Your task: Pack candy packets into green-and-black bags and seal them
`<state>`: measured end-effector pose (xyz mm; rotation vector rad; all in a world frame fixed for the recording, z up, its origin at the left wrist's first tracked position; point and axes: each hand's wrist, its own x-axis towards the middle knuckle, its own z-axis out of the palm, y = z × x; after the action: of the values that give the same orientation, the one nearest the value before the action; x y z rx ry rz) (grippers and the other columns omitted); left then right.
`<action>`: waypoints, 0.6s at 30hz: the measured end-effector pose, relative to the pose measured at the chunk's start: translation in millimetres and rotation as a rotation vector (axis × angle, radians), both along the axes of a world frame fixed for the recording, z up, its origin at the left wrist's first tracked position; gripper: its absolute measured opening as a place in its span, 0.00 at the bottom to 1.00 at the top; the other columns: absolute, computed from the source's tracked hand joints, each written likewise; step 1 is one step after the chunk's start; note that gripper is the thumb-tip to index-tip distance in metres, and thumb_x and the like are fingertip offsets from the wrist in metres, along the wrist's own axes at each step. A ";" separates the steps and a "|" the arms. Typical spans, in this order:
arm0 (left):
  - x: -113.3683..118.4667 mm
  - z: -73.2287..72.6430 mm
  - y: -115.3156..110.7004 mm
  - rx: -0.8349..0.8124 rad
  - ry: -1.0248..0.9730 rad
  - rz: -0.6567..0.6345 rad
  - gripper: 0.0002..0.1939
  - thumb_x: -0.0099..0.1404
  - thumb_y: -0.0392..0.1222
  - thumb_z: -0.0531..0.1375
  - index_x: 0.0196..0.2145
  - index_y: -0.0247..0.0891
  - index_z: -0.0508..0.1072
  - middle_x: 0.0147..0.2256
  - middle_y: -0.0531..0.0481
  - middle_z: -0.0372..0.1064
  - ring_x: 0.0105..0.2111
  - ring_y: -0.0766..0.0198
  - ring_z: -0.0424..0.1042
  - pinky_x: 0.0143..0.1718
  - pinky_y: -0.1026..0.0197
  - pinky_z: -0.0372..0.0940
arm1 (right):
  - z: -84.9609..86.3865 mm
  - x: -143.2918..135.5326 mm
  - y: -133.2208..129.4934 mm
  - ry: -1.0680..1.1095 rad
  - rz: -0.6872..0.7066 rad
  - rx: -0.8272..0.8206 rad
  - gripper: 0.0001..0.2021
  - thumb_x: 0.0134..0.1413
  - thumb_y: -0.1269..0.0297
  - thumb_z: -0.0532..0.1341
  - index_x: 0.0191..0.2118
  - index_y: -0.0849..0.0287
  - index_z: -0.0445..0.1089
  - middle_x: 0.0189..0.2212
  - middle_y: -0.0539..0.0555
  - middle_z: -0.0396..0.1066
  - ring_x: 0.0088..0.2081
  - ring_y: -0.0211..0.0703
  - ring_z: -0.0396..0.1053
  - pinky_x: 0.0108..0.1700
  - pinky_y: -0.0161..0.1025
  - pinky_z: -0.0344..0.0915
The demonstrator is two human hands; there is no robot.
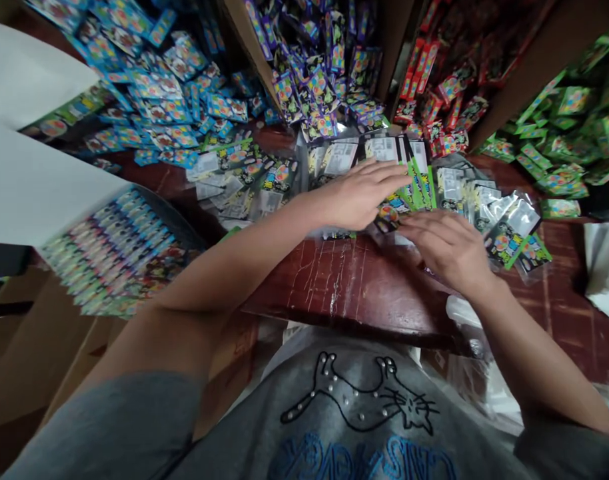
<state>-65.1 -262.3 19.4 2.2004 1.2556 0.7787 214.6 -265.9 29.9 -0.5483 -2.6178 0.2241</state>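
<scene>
My left hand (pixel 360 193) lies palm down over a printed plastic bag (pixel 398 203) at the middle of the table, its fingers stretched toward the right. Close beside it, my right hand (pixel 447 245) has its fingertips pressed together at the bag's lower edge. Its thumb and whatever it may grip there are hidden. Behind both hands are rows of flat clear bags (pixel 340 157) with white labels and green strips. More overlapping bags (pixel 484 200) fan out to the right, and a loose pile (pixel 244 177) lies on the left.
At the back, cardboard dividers (pixel 517 80) separate heaps of blue (pixel 169 93), purple (pixel 317 73), red (pixel 449 93) and green packets (pixel 567 147). Printed sheets (pixel 119 247) and white paper (pixel 44 180) sit at the left. The red-brown table's (pixel 329 280) front edge is near my body.
</scene>
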 end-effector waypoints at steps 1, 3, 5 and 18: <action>7.2 11.2 -4.6 -0.018 -0.061 -0.024 0.35 0.60 0.33 0.72 0.64 0.47 0.74 0.70 0.48 0.66 0.73 0.43 0.62 0.78 0.37 0.51 | 15.1 6.8 -3.9 0.084 0.055 0.039 0.18 0.71 0.65 0.63 0.60 0.38 0.78 0.59 0.48 0.82 0.60 0.54 0.79 0.62 0.59 0.77; 20.3 33.4 -14.0 -0.101 -0.174 -0.079 0.35 0.61 0.37 0.74 0.64 0.47 0.74 0.68 0.48 0.67 0.72 0.42 0.64 0.75 0.37 0.57 | 42.3 17.9 -8.6 0.263 0.164 0.142 0.19 0.68 0.63 0.68 0.59 0.31 0.78 0.59 0.43 0.80 0.60 0.54 0.78 0.60 0.59 0.79; 32.3 49.0 -23.6 -0.230 -0.265 -0.177 0.34 0.59 0.42 0.77 0.62 0.45 0.75 0.64 0.46 0.71 0.68 0.42 0.69 0.69 0.41 0.66 | 59.1 23.7 -8.9 0.411 0.242 0.239 0.16 0.69 0.61 0.67 0.55 0.30 0.80 0.56 0.43 0.80 0.54 0.50 0.80 0.54 0.54 0.82; 51.9 -8.9 -124.7 -0.420 -0.601 0.312 0.10 0.71 0.46 0.65 0.44 0.37 0.76 0.37 0.51 0.78 0.35 0.66 0.74 0.38 0.65 0.69 | 26.6 8.0 -54.5 0.220 -0.278 0.162 0.22 0.70 0.77 0.59 0.64 0.51 0.72 0.49 0.57 0.78 0.49 0.50 0.75 0.51 0.50 0.74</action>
<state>-13.2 -387.0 10.5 1.3157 1.3005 1.0768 222.7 -320.4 56.5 -0.7741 -2.2917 -0.0159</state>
